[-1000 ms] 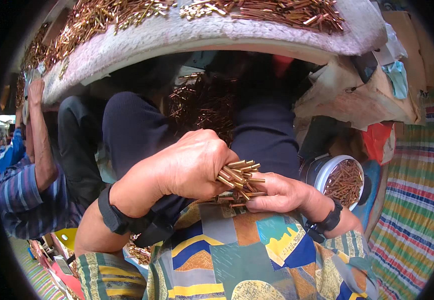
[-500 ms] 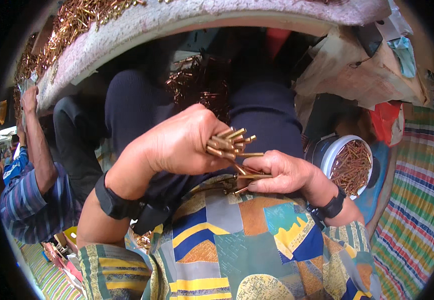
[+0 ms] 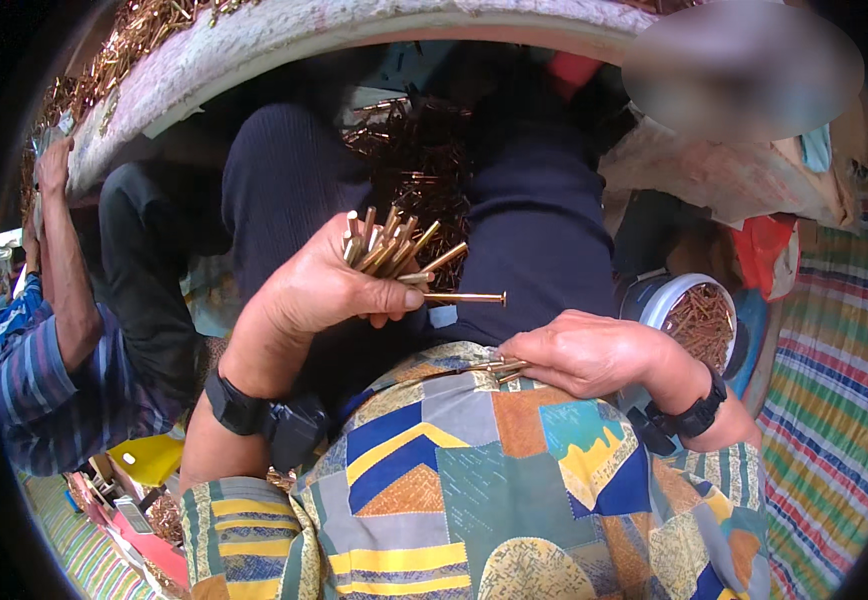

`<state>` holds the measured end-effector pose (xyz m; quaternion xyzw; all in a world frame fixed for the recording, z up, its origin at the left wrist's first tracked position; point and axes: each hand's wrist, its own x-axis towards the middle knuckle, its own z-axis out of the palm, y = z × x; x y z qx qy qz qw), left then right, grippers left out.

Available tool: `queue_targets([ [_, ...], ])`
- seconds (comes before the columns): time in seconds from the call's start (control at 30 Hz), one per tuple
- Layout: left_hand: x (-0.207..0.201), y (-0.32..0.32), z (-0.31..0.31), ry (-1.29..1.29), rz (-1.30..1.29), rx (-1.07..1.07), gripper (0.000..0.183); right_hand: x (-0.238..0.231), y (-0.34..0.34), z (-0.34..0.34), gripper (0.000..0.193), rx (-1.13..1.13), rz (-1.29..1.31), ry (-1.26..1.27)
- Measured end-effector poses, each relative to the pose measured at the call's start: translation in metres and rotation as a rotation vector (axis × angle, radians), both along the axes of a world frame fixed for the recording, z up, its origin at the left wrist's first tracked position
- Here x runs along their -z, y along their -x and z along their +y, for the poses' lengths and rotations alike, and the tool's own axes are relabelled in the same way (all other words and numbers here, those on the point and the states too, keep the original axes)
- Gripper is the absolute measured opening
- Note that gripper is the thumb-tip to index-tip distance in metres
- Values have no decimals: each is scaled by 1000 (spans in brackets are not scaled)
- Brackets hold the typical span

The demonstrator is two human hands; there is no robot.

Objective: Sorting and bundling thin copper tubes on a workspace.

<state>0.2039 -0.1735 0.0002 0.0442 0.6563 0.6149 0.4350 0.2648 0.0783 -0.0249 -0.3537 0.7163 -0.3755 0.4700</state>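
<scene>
My left hand [image 3: 319,290] is closed around a bundle of brass-coloured metal pins [image 3: 389,248] that fan out upward, with one pin [image 3: 464,297] sticking out sideways to the right. My right hand [image 3: 589,352] lies low against my patchwork shirt [image 3: 454,470], fingers curled over a few more pins [image 3: 499,368]. A loose heap of the same pins [image 3: 414,170] lies in my lap between my dark trousers. Both wrists carry black bands.
A curved table edge [image 3: 284,40] strewn with pins arcs across the top. A round tin [image 3: 699,320] with pins stands at right on a striped mat [image 3: 834,400]. Another person in a striped blue shirt [image 3: 44,380] sits at left, one hand [image 3: 54,170] on the table.
My left hand has lifted the bundle up and away from the right hand. My right hand has sunk toward my shirt, keeping only a few pins. The view has tilted down slightly.
</scene>
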Motion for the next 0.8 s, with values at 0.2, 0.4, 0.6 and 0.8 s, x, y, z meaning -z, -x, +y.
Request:
queue_targets([
  [0.2, 2, -3, -12, -12, 5, 19, 14, -7, 6, 28, 16, 589, -233, 189],
  [0.4, 5, 2, -5, 16, 356, 269, 13, -3, 10, -15, 16, 628, -35, 389],
  [0.6, 0, 4, 11, 21, 190, 20, 13, 3, 5, -27, 9, 725, -370, 421],
  [0.8, 21, -1, 34, -386, -221, -719, 20, 0, 6, -32, 8, 945, -362, 612],
])
